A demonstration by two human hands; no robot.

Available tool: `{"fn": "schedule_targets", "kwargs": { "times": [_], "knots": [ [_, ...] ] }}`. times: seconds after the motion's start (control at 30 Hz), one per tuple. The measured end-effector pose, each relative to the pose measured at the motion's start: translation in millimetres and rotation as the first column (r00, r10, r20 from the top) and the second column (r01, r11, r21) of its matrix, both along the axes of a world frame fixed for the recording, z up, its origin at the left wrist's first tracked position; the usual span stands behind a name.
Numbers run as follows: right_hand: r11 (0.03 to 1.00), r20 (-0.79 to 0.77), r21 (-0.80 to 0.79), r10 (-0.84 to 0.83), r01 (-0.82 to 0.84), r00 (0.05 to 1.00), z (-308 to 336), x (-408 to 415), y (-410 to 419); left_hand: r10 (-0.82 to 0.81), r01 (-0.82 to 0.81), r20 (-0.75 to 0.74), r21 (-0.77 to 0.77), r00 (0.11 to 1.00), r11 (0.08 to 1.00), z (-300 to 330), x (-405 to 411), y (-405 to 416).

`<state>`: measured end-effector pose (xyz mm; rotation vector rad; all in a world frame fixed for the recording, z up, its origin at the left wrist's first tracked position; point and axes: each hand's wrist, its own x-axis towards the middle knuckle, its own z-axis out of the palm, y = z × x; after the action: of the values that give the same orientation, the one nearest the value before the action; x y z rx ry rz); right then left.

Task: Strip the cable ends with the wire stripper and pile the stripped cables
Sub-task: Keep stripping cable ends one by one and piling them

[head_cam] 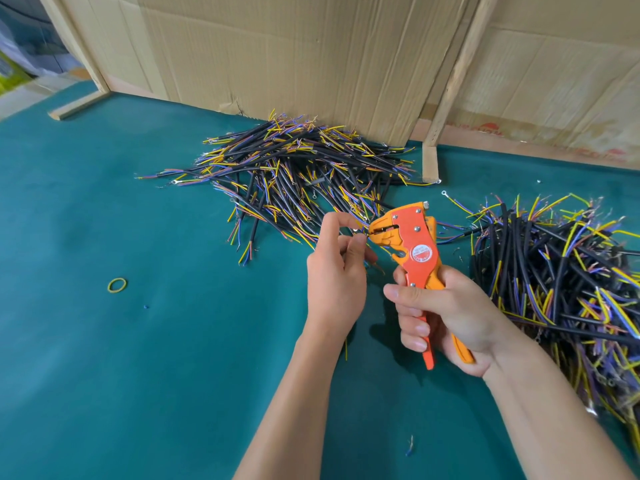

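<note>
At the centre of the frame the wire stripper (412, 251) is being gripped by the right hand (446, 313), its fingers curled round the orange handles and the tool's head being pointed toward the upper left. Just left of that head, a thin cable (360, 233) is being pinched between the thumb and curled fingers of the left hand (337, 268), with its end being held at the stripper's mouth; whether the end is being clamped there cannot be told, since the wire is fine and partly hidden by the fingers. Both forearms are being extended from the lower edge of the frame over the green table (173, 341). A pile of cables (291, 174) is lying above the hands, against the cardboard wall (311, 64) at the upper centre, and a second heap of cables (561, 271) is being cut off by the right edge. Open green surface is being left across the whole left and lower left of the frame, where only a yellow rubber band (117, 285) is lying. A wooden strip (79, 105) is lying on the table at the upper left, and a small wire scrap (410, 445) is lying at the lower centre.
</note>
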<state>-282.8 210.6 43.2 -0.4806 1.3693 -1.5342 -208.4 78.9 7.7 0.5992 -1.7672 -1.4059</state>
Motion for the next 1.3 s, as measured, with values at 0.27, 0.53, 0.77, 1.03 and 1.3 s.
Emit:
{"fn": "schedule_targets", "kwargs": {
  "times": [0.27,0.53,0.77,1.03,1.3],
  "knots": [
    [0.999,0.043,-0.016,0.042,-0.041,0.998,4.1,-5.2,7.6,-0.057,0.062,-0.055,0.089,0.997,0.994,1.0,1.6,-3.6],
    [0.996,0.059,-0.016,0.093,-0.092,0.994,6.2,-6.9,11.7,-0.033,0.033,-0.006,0.048,0.999,0.998,1.3,2.5,-2.6],
    [0.996,0.058,-0.001,0.091,-0.091,0.994,5.8,-11.2,14.8,-0.023,0.026,0.047,-0.062,0.999,0.998,1.7,2.8,2.2],
    [0.996,0.078,0.003,0.088,-0.089,0.993,6.9,-13.9,17.8,-0.029,0.032,0.044,-0.072,0.999,0.997,2.9,3.6,2.8],
    [0.987,0.06,-0.015,0.159,-0.158,0.986,6.1,-15.2,19.0,-0.056,0.06,0.04,-0.09,0.998,0.994,2.4,3.3,3.8]
  ]
}}
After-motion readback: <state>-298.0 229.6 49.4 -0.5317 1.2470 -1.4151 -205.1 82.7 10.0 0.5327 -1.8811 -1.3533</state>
